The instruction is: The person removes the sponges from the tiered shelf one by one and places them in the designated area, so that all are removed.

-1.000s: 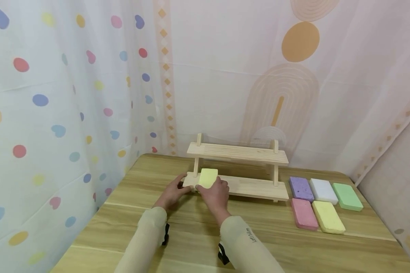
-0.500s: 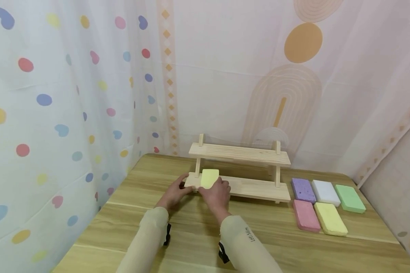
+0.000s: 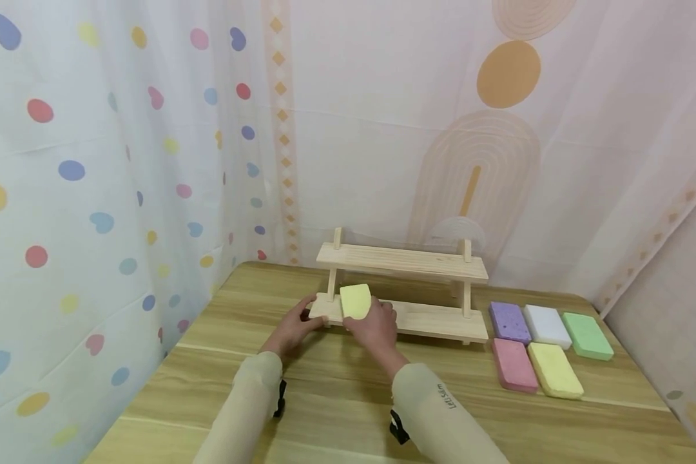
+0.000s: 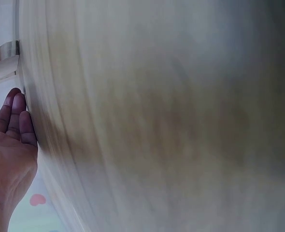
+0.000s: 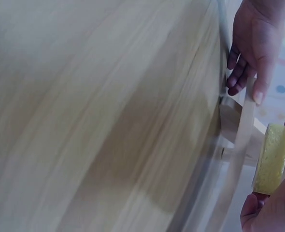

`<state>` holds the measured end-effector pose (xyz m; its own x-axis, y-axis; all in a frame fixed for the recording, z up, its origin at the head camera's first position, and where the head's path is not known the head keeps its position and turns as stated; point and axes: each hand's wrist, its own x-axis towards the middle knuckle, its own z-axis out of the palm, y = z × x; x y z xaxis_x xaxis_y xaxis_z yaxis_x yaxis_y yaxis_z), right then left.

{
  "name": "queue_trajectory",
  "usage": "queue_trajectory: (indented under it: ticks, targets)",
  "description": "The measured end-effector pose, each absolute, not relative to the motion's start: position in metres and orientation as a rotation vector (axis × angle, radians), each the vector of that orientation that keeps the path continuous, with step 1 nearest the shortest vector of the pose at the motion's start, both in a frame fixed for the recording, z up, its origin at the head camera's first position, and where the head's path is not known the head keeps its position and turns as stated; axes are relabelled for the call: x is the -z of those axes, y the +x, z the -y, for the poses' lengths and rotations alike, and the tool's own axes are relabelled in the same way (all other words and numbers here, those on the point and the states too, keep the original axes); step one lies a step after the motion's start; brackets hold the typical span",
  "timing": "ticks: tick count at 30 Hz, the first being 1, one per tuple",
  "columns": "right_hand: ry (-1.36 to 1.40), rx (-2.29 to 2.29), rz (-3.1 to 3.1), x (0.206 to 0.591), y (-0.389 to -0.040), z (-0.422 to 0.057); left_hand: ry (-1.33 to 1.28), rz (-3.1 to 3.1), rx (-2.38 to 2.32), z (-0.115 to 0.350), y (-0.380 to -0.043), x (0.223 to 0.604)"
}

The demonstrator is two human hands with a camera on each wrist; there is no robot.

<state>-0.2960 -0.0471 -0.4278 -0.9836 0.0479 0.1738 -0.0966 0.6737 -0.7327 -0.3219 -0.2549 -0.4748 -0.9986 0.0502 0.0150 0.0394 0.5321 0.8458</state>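
Observation:
My right hand (image 3: pixel 375 327) grips a yellow sponge (image 3: pixel 356 300) by its sides, over the left part of the lower board of a two-tier wooden shelf (image 3: pixel 435 320). In the right wrist view the yellow sponge (image 5: pixel 273 159) stands between the fingers and thumb, with its narrow side showing. My left hand (image 3: pixel 294 328) holds the left end of the lower board, thumb at the front edge and fingers around the end. In the left wrist view the left hand's fingers (image 4: pixel 17 118) lie fairly straight, close to the table.
Right of the shelf lie a purple sponge (image 3: pixel 510 322), a white sponge (image 3: pixel 548 327), a green sponge (image 3: pixel 588 336), a pink sponge (image 3: pixel 514 365) and another yellow sponge (image 3: pixel 555 370). The wooden table (image 3: pixel 336 399) meets patterned curtains (image 3: pixel 359 142) behind and at the left.
The yellow sponge has tilted slightly and its top edge has risen a little. My right hand and forearm have swung to the right. The left hand keeps its place on the shelf.

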Motion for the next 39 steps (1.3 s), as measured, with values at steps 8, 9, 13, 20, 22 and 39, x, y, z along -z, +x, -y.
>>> queue_trajectory:
  ticks: [8,9,13,20,22,39]
  targets:
    - [0.152,-1.25,2.711,0.417,-0.292,0.015,0.079,-2.733,-1.519,0.255,-0.325,0.477]
    - [0.16,-1.256,2.714,0.416,-0.292,0.01,0.077,-2.731,-1.519,0.255,-0.326,0.478]
    - [0.182,-1.261,2.726,0.412,-0.293,-0.009,0.062,-2.728,-1.507,0.255,-0.327,0.478]
    - [0.213,-1.281,2.717,0.411,-0.294,-0.045,0.063,-2.73,-1.495,0.253,-0.325,0.475]
    - [0.221,-1.292,2.712,0.41,-0.294,-0.055,0.066,-2.731,-1.493,0.253,-0.325,0.475]
    - [0.215,-1.172,2.773,0.407,-0.28,-0.126,0.031,-2.734,-1.475,0.254,-0.325,0.475]
